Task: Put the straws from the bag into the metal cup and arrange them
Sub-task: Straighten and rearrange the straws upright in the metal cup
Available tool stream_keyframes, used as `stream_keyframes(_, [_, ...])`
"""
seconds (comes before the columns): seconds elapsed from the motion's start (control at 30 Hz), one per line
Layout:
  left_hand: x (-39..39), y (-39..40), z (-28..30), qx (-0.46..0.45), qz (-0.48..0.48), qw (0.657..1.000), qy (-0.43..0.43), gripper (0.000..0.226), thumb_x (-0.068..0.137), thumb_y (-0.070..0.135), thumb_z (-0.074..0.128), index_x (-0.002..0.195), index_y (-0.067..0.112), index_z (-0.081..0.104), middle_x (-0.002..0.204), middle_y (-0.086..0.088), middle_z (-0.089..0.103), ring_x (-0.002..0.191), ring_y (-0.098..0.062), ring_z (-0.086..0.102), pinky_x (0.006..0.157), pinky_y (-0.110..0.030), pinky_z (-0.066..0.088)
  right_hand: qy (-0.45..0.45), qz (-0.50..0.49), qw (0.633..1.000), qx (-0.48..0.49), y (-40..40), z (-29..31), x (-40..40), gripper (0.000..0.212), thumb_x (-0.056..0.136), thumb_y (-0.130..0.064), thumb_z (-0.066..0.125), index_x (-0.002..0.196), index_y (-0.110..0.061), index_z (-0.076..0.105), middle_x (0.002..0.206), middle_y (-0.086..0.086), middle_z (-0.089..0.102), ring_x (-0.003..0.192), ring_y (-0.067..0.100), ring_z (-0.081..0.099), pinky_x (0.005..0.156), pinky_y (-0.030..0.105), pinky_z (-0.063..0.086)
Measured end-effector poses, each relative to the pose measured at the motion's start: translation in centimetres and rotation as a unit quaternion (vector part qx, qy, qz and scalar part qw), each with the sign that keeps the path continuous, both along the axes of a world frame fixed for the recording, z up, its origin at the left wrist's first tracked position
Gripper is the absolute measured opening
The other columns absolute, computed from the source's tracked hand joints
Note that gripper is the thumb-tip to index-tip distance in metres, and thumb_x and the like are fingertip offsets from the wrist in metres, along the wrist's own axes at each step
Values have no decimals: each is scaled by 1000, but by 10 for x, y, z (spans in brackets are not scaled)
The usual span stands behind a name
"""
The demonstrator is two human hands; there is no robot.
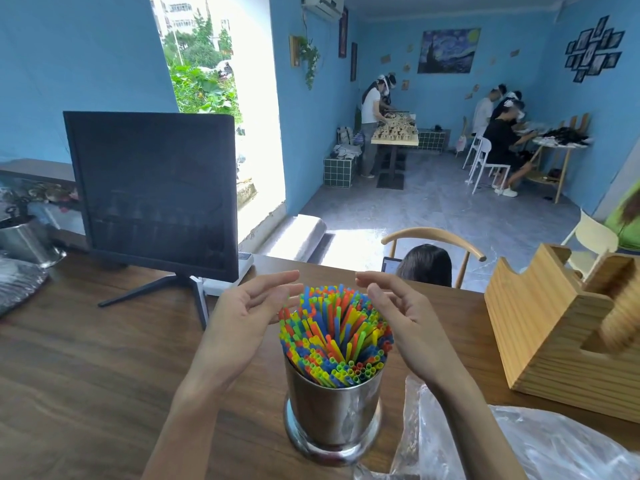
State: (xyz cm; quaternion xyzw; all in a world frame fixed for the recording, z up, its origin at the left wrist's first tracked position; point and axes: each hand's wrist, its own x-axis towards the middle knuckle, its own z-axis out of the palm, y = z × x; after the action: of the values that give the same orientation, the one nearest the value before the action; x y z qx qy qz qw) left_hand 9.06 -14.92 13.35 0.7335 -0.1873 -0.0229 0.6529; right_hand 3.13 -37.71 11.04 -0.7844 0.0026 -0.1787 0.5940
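Observation:
A shiny metal cup [333,415] stands on the wooden table [90,375] in front of me. It is packed with several colourful straws [334,336] that fan outward at the top. My left hand [247,310] is cupped just left of the bundle, fingers loosely extended, fingertips near the straw tips. My right hand [401,315] mirrors it on the right side, palm facing the straws. Neither hand grips anything. A crumpled clear plastic bag [540,445] lies on the table at the lower right, under my right forearm.
A dark monitor [152,192] on a stand sits at the back left, a metal bucket [26,242] beyond it. A wooden holder box [561,327] stands at the right. A person's head [427,265] and a chair show behind the table's far edge.

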Motion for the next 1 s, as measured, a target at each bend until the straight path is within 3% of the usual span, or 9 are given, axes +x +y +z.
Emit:
stream_keyframes(0.1, [-2,0,0,40,-5,998,-38,34,84,43,66,117,40,72,114,25,73,111,3,66,87,-16,55,32,22,999,3,-2,-2,2,25,103,-30,57,116,-48,68,110,-18,72,106,4,69,84,29,60])
stream_keyframes(0.23, [-5,-5,-1,116,-79,989,-55,28,93,31,69,116,47,73,130,33,62,121,4,60,100,-35,55,84,70,992,68,-3,0,4,36,105,-10,48,122,-34,69,111,-11,74,103,12,73,80,26,59])
stream_keyframes(0.3, [-5,-7,1,124,-76,988,-58,28,94,28,69,112,48,74,128,36,61,120,8,59,99,-34,57,105,71,988,92,-6,-1,5,34,103,-12,50,121,-34,70,112,-12,74,104,14,72,82,25,58])
stream_keyframes(0.47, [-6,-8,4,148,-38,982,-109,25,96,26,67,111,45,74,112,31,69,106,6,66,90,-33,60,127,59,983,116,-9,-5,8,26,104,-27,52,108,-36,76,111,-3,76,108,21,71,96,38,56])
stream_keyframes(0.57, [-5,-11,1,184,-18,971,-154,27,101,26,60,114,46,73,109,32,68,106,7,63,88,-27,57,126,54,983,126,-11,-5,9,25,103,-21,55,107,-31,77,108,1,77,106,23,72,90,34,57])
stream_keyframes(0.67, [2,-15,0,145,32,980,-129,26,101,23,59,109,44,73,101,29,72,98,7,65,81,-15,54,129,47,982,133,-11,-6,9,23,102,-22,56,107,-28,78,107,2,78,103,22,72,87,32,56])
stream_keyframes(0.8, [15,-16,-1,156,39,983,-92,18,94,26,70,104,39,77,96,17,73,91,-1,69,74,-22,59,128,44,982,133,-9,-7,10,22,102,-24,56,108,-28,77,106,1,78,100,19,72,87,31,55])
stream_keyframes(0.9, [21,-15,2,190,28,978,-81,13,91,28,74,92,40,79,84,23,74,88,2,69,71,-18,58,125,45,982,136,-8,-6,10,22,102,-24,56,106,-28,77,105,0,78,99,17,73,85,29,56])
stream_keyframes(1.0, [24,-22,11,185,42,977,-102,15,90,34,73,102,43,76,91,22,73,86,6,66,69,-17,53,122,44,982,136,-7,-5,9,22,102,-24,56,105,-29,77,104,-1,78,98,16,73,82,27,56])
